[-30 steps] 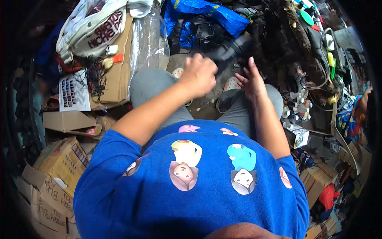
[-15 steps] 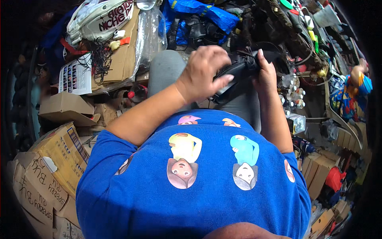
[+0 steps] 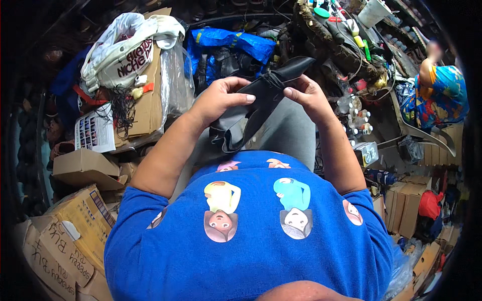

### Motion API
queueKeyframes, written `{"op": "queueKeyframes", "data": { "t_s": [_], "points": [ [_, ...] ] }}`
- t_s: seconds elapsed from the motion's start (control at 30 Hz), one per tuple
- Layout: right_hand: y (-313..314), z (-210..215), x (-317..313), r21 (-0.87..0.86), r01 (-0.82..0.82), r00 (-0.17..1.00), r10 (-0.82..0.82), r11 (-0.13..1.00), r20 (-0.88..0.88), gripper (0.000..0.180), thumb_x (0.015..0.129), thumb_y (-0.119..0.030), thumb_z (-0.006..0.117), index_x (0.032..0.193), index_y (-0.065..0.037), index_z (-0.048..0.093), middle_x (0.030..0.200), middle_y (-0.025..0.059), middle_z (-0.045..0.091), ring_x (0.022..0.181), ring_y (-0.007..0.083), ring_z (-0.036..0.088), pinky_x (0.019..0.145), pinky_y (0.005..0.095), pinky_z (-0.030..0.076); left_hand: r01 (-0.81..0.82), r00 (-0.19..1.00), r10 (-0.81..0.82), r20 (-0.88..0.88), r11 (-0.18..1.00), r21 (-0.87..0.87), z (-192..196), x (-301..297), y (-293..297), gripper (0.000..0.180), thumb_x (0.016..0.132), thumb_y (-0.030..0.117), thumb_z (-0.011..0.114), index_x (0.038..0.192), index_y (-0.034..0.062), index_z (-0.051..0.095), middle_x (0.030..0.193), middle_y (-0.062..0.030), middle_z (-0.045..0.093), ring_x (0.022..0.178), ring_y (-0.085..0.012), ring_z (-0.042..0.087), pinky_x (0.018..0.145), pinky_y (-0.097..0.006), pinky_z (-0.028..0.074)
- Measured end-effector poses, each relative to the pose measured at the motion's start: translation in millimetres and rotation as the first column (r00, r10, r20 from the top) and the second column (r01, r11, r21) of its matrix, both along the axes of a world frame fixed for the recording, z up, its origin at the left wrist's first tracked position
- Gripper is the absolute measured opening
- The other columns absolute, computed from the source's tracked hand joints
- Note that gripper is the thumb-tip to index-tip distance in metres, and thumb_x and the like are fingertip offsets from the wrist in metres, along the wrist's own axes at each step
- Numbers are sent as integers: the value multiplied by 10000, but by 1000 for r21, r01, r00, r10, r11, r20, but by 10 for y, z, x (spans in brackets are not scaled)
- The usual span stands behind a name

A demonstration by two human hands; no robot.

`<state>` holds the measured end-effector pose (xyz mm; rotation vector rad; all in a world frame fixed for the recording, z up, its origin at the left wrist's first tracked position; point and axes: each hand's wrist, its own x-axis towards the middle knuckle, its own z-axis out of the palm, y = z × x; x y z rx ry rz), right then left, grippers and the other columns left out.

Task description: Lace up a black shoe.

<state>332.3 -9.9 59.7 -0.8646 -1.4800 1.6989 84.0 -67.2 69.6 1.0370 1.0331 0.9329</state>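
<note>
A black leather shoe upper [image 3: 257, 111] with dark laces tied across its middle is held above my lap. Its pointed toe aims to the far right, and the open heel end hangs down toward my belly, showing a grey lining. My left hand [image 3: 227, 98] grips its left side, the thumb lying on top and the fingers behind it. On the other side, my right hand [image 3: 310, 99] pinches the edge near the laces; those fingertips are partly hidden beneath the leather.
Ahead lies a blue bag [image 3: 233, 40] with black shoes in it. To the left are a white cloth bag [image 3: 125, 50], flat cardboard [image 3: 145, 100] and boxes [image 3: 83, 168]. Small bottles [image 3: 357, 118] and a cluttered bench [image 3: 346, 45] stand right. Another person in colourful clothing [image 3: 442, 95] sits far right.
My left hand, raised over the shoe upper before, now grips its side. The upper has turned and shifted left, so its laces and pointed toe show. The view has shifted slightly.
</note>
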Motion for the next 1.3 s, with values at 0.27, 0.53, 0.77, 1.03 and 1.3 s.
{"op": "queueKeyframes", "data": {
  "t_s": [0.27, 0.53, 0.77, 1.03, 1.3],
  "points": [
    [56, 90, -3, 374, 388, 889, -449, 842, 87, 376, 778, -154, 764, 1105, -34, 623, 953, 19, 583, 803, 83, 549, 737, 236, 474, 139, 963, -76, 258, 962, -235, -37, -92, 71, 293, 806, 131, 686, 1064, 15, 609, 946, -58, 670, 809, -106, 646, 749, -240, 511],
    [3, 316, -252, 909, -249, 768, -504, 334, 396, 285, 687, -254, 761, 958, -188, 699, 933, 11, 620, 912, 218, 572, 806, 357, 411, 40, 999, -36, 29, 986, -161, -84, 15, 154, 299, 795, 185, 700, 1018, 15, 594, 880, -58, 644, 755, -118, 606, 702, -240, 478],
    [99, 108, -387, 902, -337, 692, -579, 270, 431, 104, 760, -188, 674, 846, -152, 628, 882, 0, 594, 895, 202, 562, 819, 367, 397, 183, 960, -194, -202, 980, -71, -109, 89, 241, 290, 809, 207, 675, 1005, 13, 584, 874, -42, 610, 781, -89, 567, 702, -234, 455],
    [138, -21, -510, 877, -176, 727, -542, 447, 422, 59, 843, -144, 593, 883, -106, 575, 820, 78, 612, 853, 271, 585, 807, 399, 381, 348, 742, -297, -602, 937, -34, -30, 195, 471, 414, 749, 247, 677, 1063, -12, 601, 922, -123, 669, 813, -167, 627, 742, -299, 484],
    [286, 279, -570, 429, 92, 864, -286, 899, 414, 162, 904, -151, 559, 1021, -40, 561, 790, 133, 635, 755, 241, 627, 690, 352, 487, 511, 419, -366, -831, 852, -117, 97, 291, 391, 445, 675, 262, 717, 1035, 13, 633, 947, -202, 663, 880, -311, 645, 786, -379, 495]
  ]
}}
